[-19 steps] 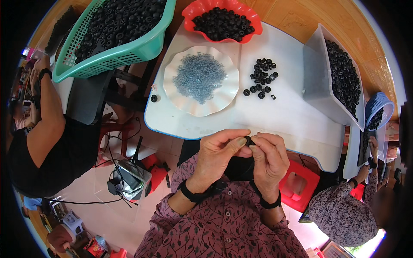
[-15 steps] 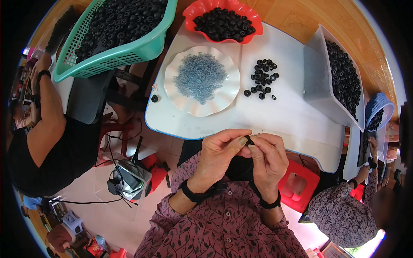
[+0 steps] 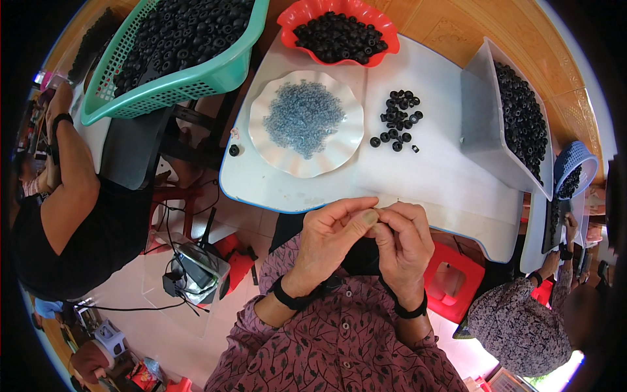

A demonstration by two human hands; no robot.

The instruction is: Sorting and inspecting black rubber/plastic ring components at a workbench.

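Holding left hand and right hand together just below the middle of the frame, with thumbs and curled fingers meeting at the tips. Cannot tell whether pinching a piece there, the spot being hidden by the fingers. Wearing a black band on each wrist. Facing a white table, with loose black pieces clustered right of the upper middle. To the left of these, a wavy-edged white plate under a heap of small clear pieces; near its left edge, one stray black piece. At the top centre, a red bowl of black pieces; at the upper left, a green basket heaped with black rings; at the upper right, a tilted translucent bin, also full of black pieces.
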